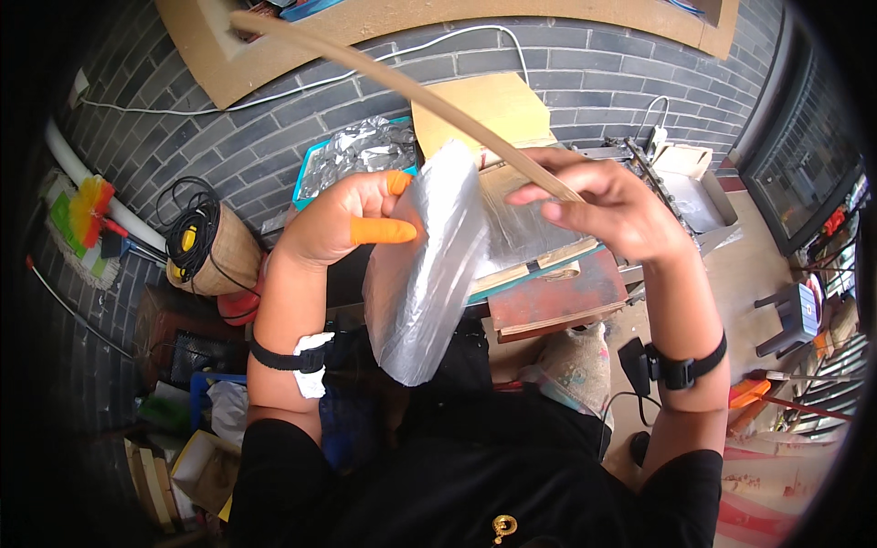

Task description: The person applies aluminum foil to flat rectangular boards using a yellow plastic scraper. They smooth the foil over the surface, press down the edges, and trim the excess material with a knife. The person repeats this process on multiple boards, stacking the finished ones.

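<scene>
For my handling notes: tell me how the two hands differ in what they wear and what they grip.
The left hand wears orange finger cots on thumb and forefinger; the right hand is bare-fingered. The left hand pinches a clear plastic bag that hangs down; the right hand grips a long, thin tan strip that slants up and away to the left. Both are raised over the workbench, and both forearms carry a black strap.

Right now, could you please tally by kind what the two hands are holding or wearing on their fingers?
Orange finger covers on the left hand: 2, one on the thumb, one on a fingertip
Clear plastic bags: 1, held by the left hand
Long thin wooden strips: 1, held by the right hand
Total: 4
</scene>
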`<control>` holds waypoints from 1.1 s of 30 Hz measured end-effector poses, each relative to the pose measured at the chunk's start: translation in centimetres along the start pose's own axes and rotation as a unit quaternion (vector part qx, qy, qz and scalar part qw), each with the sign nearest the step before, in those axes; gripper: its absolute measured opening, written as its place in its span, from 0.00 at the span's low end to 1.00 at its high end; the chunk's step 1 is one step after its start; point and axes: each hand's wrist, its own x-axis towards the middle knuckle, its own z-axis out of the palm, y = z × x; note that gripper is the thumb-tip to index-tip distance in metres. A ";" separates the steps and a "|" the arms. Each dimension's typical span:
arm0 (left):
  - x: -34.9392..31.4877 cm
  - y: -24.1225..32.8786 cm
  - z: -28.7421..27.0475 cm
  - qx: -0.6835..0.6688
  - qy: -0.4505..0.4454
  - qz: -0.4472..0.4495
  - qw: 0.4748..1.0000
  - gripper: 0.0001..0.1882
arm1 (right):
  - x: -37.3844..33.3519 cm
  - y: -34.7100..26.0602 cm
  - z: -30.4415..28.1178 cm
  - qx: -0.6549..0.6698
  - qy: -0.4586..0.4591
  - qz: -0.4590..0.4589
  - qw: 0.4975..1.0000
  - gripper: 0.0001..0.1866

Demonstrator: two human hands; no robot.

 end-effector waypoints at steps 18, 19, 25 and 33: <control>0.7 -6.7 -3.0 -0.111 0.372 0.101 0.916 0.20 | 3.1 -2.9 -0.6 -0.056 0.119 0.083 0.988 0.13; 0.4 -8.0 -3.3 -0.120 0.418 0.074 0.897 0.21 | 3.2 -3.0 -0.8 -0.052 0.153 0.080 0.984 0.13; 1.6 -13.6 1.9 -0.301 0.337 0.052 0.891 0.16 | 3.8 -2.0 -3.3 0.011 0.272 0.032 0.962 0.13; 5.5 -15.6 11.0 -0.593 0.022 -0.101 0.799 0.28 | 5.7 -2.3 -1.2 -0.036 0.333 0.027 0.942 0.14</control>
